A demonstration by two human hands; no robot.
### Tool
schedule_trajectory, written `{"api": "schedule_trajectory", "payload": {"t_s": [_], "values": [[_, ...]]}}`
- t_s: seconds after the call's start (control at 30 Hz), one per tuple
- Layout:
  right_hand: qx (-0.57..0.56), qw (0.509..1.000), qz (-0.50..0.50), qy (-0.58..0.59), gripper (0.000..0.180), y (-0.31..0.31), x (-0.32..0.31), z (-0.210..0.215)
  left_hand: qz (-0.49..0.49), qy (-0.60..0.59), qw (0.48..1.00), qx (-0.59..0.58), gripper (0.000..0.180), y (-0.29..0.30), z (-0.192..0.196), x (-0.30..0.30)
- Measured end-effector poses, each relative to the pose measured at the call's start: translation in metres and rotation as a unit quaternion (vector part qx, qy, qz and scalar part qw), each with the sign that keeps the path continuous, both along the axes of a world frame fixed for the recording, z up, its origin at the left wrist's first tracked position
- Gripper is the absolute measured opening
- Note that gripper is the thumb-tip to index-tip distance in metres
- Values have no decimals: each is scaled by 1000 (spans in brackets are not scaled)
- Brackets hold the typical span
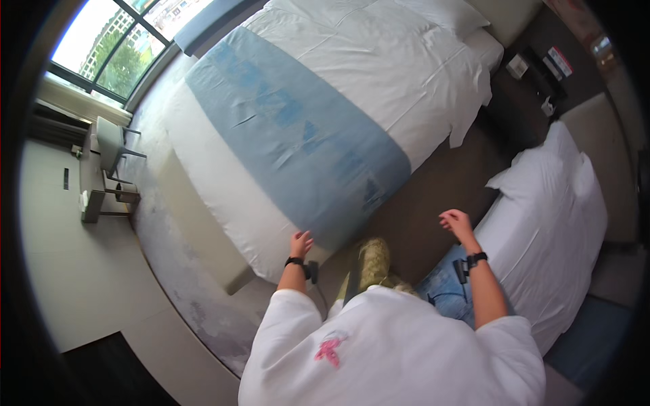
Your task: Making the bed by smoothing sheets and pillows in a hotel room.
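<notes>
Hovering apart: left hand [301, 243], right hand [458, 222] | fingers loosely curled, gripping nothing visible | blue runner [291, 135] spans left bed [220, 169] near its foot, likely against wear

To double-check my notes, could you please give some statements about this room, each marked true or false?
1. A blue runner crosses the middle bed. True.
2. The left hand holds a pillow. False: nothing shows in it.
3. A tree shows through the window. True.
4. The chair stands at the picture's right. False: it is at the left, by the desk.
5. The right hand is over the runner. False: it is right of it.
</notes>
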State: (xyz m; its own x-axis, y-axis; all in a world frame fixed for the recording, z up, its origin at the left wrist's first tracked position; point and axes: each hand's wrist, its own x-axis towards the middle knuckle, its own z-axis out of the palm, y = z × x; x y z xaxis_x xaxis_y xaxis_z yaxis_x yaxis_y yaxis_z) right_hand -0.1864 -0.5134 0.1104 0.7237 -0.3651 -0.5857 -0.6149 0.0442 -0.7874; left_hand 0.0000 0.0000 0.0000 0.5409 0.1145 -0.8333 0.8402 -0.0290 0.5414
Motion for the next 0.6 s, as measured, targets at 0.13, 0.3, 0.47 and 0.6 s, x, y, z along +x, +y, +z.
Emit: {"api": "schedule_trajectory", "payload": {"t_s": [0.13,0.3,0.47,0.6], "values": [[29,999,24,33,15,-28,114,9,-106,-47,989,95,20,-17,-23,27],[11,995,86,50,15,-106,170,-17,-266,-74,869,410,28,-62,-46,15],[62,993,14,98,19,-199,175,-8,-567,45,730,379,31,-64,-76,52],[29,977,-174,124,18,-291,142,-14,-575,195,775,173,29,-145,-54,69]]}}
